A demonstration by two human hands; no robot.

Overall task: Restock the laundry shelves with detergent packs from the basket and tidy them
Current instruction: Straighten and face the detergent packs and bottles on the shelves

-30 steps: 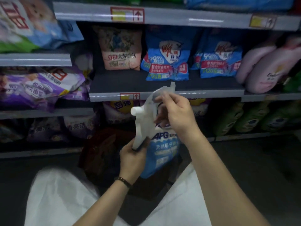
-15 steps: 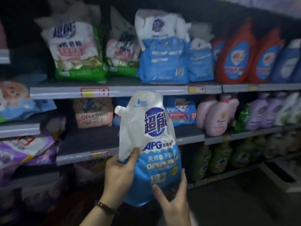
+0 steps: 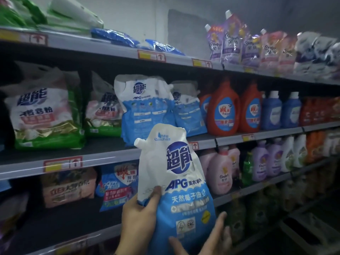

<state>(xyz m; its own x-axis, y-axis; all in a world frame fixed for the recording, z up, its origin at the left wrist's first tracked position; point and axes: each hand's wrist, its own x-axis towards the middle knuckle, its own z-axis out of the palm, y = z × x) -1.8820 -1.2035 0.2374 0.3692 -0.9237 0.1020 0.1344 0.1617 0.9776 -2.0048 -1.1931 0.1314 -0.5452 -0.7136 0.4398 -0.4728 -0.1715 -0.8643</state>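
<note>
Carries the detergent pack (image 3: 176,183) higher than half a second ago: spout then under the lip of the middle shelf (image 3: 110,155), now level with that lip. Takes in more of the upper shelving too (view tilted up and to the right).

Holds the pack upright in the air in front of the shelves, printed face to the camera, white top with corner spout pointing left, blue lower half.

Left hand (image 3: 138,221): clamped on the pack's lower left side, thumb pressed on the front at the white-blue boundary, fingers hidden behind.

Right hand (image 3: 209,242): cradles the bottom right corner, fingers spread and fairly straight along the side, thumb laid across the lower front.

Finds matching blue-and-white packs (image 3: 145,107) standing on the middle shelf directly behind and above the held pack, leaning slightly. Notes green-and-white powder bags (image 3: 44,111) to their left and orange bottles (image 3: 223,109) to their right, then blue bottles (image 3: 271,113) further along. Records purple pouches (image 3: 231,39) on the top shelf at right, and pink bottles (image 3: 219,170) on the shelf below, just right of the held pack. Marks a red-and-yellow price tag (image 3: 62,163) on the middle shelf edge.
</note>
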